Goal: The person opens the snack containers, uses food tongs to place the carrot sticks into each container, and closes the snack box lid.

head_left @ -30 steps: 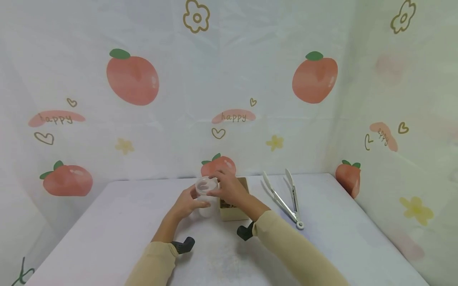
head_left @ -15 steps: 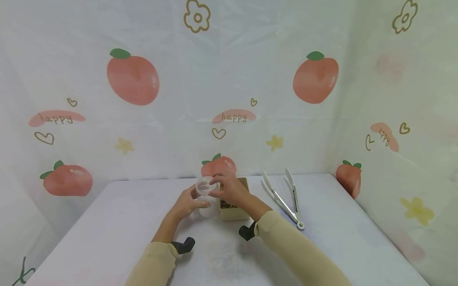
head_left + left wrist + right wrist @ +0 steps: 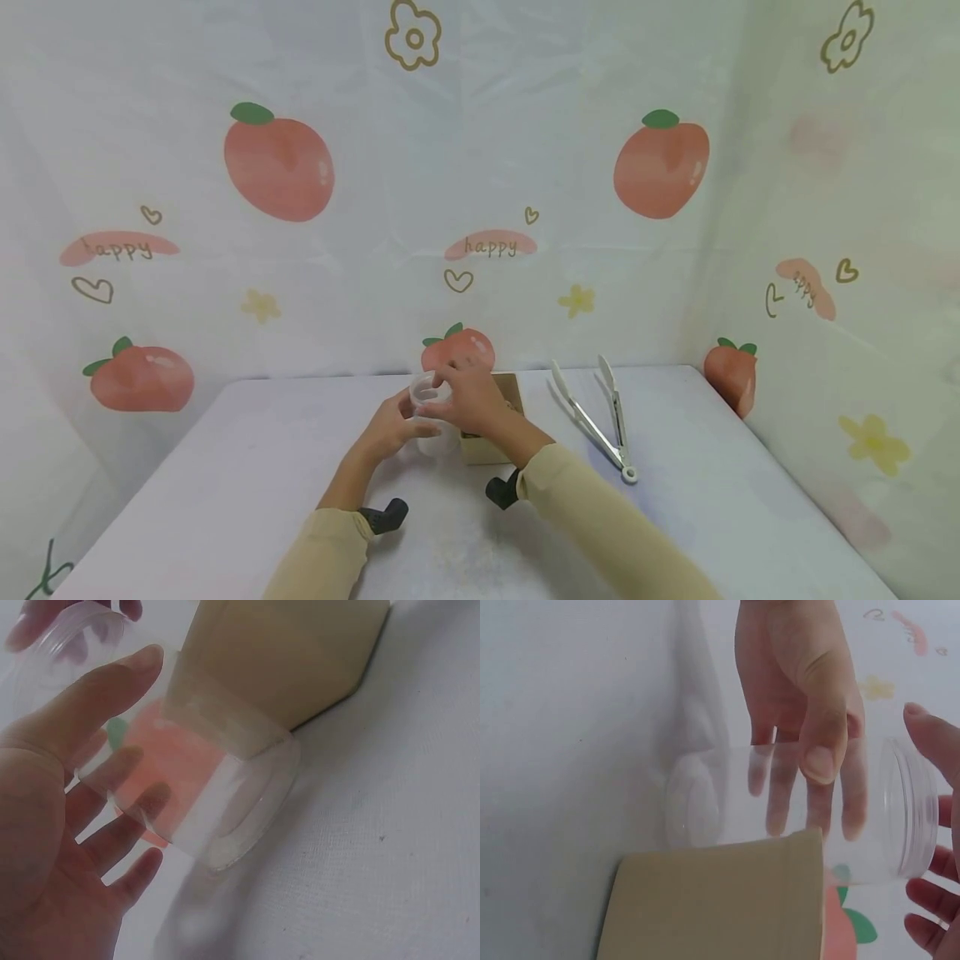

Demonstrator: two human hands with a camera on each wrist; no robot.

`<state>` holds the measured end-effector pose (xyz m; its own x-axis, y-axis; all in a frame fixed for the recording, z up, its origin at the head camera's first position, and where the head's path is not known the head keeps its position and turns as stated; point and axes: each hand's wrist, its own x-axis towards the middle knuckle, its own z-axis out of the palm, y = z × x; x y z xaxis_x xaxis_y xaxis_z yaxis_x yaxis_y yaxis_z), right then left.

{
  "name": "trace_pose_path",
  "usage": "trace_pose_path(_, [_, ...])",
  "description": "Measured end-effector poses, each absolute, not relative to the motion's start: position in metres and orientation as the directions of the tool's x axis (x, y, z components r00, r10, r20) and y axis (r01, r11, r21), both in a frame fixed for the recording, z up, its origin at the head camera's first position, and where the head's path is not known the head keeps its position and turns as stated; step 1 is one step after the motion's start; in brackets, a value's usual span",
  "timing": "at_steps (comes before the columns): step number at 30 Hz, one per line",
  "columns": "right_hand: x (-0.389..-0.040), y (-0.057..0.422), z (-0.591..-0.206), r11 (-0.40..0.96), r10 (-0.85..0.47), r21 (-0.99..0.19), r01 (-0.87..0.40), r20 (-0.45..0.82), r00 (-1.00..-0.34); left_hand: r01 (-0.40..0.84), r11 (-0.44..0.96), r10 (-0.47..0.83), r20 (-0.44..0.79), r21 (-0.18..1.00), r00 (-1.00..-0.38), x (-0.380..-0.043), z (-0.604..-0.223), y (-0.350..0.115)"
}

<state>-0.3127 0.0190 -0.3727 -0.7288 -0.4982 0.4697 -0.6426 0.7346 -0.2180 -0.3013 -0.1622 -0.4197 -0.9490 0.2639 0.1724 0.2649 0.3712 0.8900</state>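
A clear plastic jar [image 3: 431, 442] stands upright near the back of the table, with a clear round lid [image 3: 919, 814] on its top. My left hand [image 3: 388, 429] holds the jar's side, its thumb and fingers spread around the wall [image 3: 247, 795]. From above, my right hand [image 3: 474, 400] curls thumb and fingers around the lid's rim. Close on the right of the jar is a cream-coloured open box [image 3: 486, 452]; the right hand and wrist hide part of it and most of its contents.
Metal tongs with pale tips [image 3: 596, 432] lie spread on the table to the right of the box. A white cloth [image 3: 225, 500] covers the table. Behind it hangs a printed curtain [image 3: 360, 167] with fruit pictures, and another stretch lines the right side.
My right hand has shifted slightly left and turned at the lid, its wrist swinging left too. The left hand and jar stay almost in place.
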Motion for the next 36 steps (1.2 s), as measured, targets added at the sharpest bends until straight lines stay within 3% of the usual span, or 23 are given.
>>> trace_pose_path(9, [-0.314,0.015,-0.373,0.761,-0.472,-0.216,-0.611,0.462,-0.751,0.255,0.38,0.269,0.158,0.889,-0.95,-0.289,-0.405,-0.16])
trace_pose_path(18, [-0.312,0.027,-0.38,0.627,-0.459,-0.335,-0.703,0.571,-0.681,0.257,0.359,0.271,0.163,0.897,-0.949,-0.299,-0.416,-0.16])
trace_pose_path(26, [-0.315,0.033,-0.383,0.57,-0.488,-0.285,-0.771,0.637,-0.597,0.26,0.349,0.248,0.179,0.9,-0.952,-0.319,-0.441,-0.166])
trace_pose_path(36, [-0.313,0.037,-0.378,0.567,-0.55,-0.367,-0.737,0.497,-0.671,0.269,0.334,0.258,0.186,0.903,-0.948,-0.319,-0.441,-0.168])
